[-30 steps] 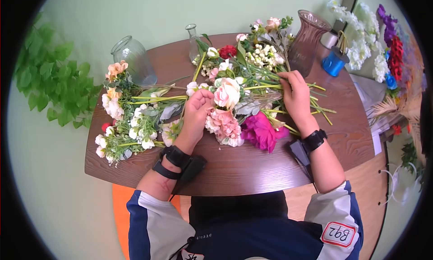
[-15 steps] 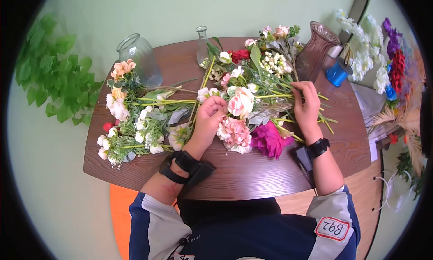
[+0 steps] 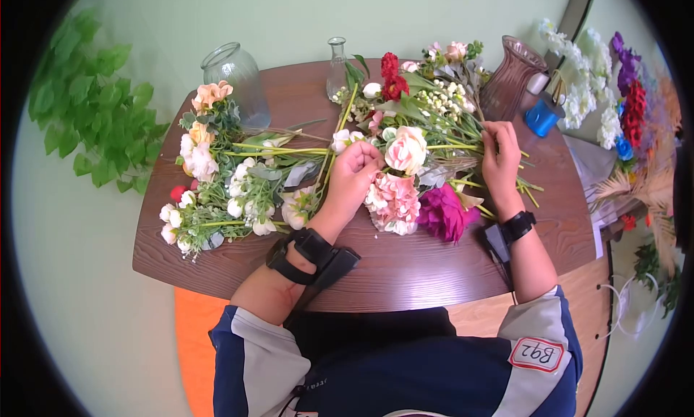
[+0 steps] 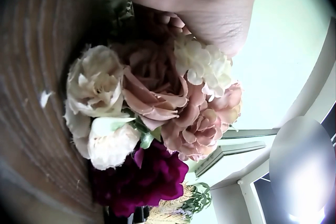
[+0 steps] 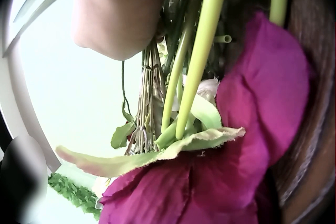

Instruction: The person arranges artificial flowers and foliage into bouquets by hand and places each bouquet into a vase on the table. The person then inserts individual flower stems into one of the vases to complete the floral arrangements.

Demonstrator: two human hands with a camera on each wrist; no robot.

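My left hand (image 3: 354, 180) has curled fingers at the left side of a pale pink rose (image 3: 406, 150) and a pink hydrangea (image 3: 392, 202); I cannot tell whether it grips anything. In the left wrist view, pink and cream blooms (image 4: 152, 85) hide part of its fingers. Over at the right, my right hand (image 3: 500, 160) pinches thin green stems between thumb and fingers. Red flowers (image 3: 395, 81) stand up at the far side of the heap. Below the right hand lies a magenta flower (image 3: 447, 212), whose yellow-green stems (image 5: 202, 50) show in the right wrist view.
White and peach flowers (image 3: 242, 189) lie at the table's left. A clear wide jar (image 3: 242, 92), a small glass bottle (image 3: 337, 66) and a purplish ribbed vase (image 3: 512, 77) stand along the far edge. A blue ribbon spool (image 3: 542, 118) is beside the vase.
The red flowers have risen, and a second red bloom now shows above the first. Both hands stay beside the same flowers and stems while the head view shifts slightly.
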